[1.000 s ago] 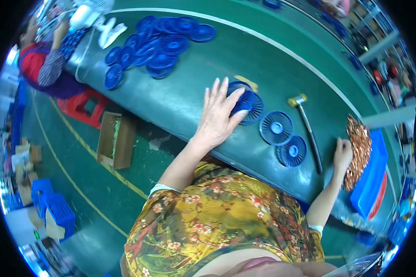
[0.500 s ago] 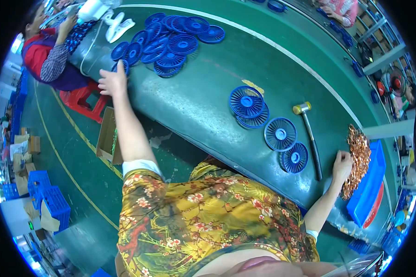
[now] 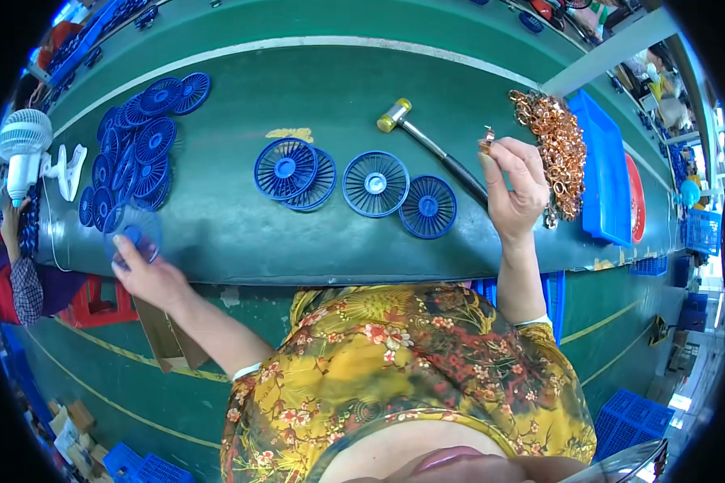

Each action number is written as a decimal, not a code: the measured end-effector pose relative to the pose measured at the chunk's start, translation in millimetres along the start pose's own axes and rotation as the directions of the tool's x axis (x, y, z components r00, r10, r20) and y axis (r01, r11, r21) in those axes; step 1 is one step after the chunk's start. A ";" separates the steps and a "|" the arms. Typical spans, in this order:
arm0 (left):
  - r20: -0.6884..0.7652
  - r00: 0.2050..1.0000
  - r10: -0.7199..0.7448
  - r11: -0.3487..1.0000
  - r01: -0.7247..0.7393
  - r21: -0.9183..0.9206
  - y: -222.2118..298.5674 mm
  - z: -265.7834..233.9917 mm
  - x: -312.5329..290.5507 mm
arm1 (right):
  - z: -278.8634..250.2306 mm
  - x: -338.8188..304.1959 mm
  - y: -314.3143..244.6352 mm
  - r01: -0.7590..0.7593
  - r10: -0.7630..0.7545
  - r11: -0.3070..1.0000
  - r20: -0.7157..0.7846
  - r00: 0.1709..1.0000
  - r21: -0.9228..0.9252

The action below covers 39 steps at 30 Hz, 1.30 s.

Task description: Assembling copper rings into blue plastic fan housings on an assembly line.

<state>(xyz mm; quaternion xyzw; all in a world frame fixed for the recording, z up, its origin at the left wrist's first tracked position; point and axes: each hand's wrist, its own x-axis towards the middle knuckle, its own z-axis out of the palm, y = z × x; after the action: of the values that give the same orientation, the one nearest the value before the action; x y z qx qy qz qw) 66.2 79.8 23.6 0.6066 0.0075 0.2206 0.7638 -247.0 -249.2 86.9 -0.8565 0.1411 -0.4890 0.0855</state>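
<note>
My left hand (image 3: pixel 157 282), smeared by motion, grips a round blue fan grille (image 3: pixel 142 216) by its near edge, beside the heap of blue grilles (image 3: pixel 155 138) on the left of the table. Raised over the table on the right, my right hand (image 3: pixel 519 189) pinches a small copper-coloured clip (image 3: pixel 486 143) between thumb and fingertips. A pile of copper rings (image 3: pixel 562 153) lies just beyond that hand. Between my hands are two overlapping grilles (image 3: pixel 284 167), a third grille (image 3: pixel 376 183) and a darker one (image 3: pixel 428 207) touching it. A mallet (image 3: pixel 435 147) with yellow faces lies behind them.
A blue tray (image 3: pixel 602 173) and a red round thing (image 3: pixel 637 197) stand right of the copper pile. At the far left are a white clip fan (image 3: pixel 24 149) and a person's sleeve (image 3: pixel 26 290). A red stool (image 3: pixel 97 304) and cardboard box (image 3: pixel 163 338) sit below the table edge.
My left hand has drawn back from the heap with a grille in it. My right hand has lifted from the copper pile with a clip. The view has turned.
</note>
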 end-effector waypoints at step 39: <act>0.951 0.080 -0.297 0.622 0.773 0.129 55.9 83.5 -188.7 | 28.8 -15.1 -40.4 -0.124 -0.186 0.801 0.441 0.878 0.586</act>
<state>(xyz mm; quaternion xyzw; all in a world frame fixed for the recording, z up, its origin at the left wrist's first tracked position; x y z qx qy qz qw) -99.1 -53.3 49.3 0.3864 -0.2399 -0.4740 0.7540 -223.1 -205.8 71.5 -0.8809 -0.0603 -0.2829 0.3747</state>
